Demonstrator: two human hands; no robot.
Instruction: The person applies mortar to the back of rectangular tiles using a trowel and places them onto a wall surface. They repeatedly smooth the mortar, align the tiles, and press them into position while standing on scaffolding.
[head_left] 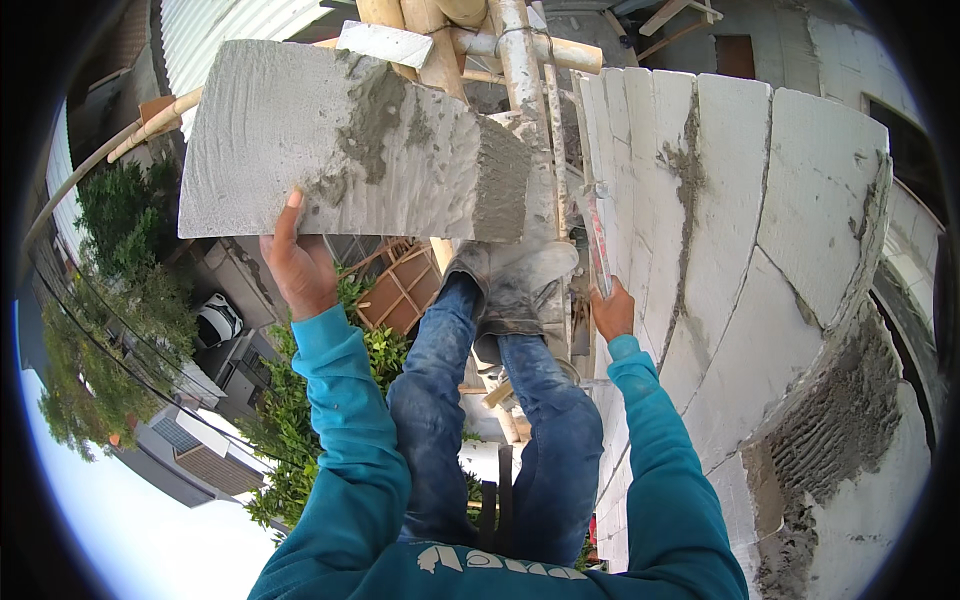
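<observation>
My left hand [298, 262] is closed on the lower edge of a big pale grey lightweight concrete block [270, 130], its thumb on the face and the other fingers out of sight behind it. Grey mortar smears run over the block's face, and the narrow right end is coated with mortar. Over by the wall, my right hand [613, 308] grips a long narrow tool [599, 240], whitish with red, pointing away from me; its exact kind cannot be made out. The wall of white blocks [725, 180] rises just to the right of that hand.
Wet mortar [835, 420] lies combed in ridges on the wall top at right. Bamboo scaffold poles [520, 60] stand ahead. My legs [450, 400] are on a narrow raised footing. Trees [140, 240], a parked vehicle [217, 322] and roofs lie far below left.
</observation>
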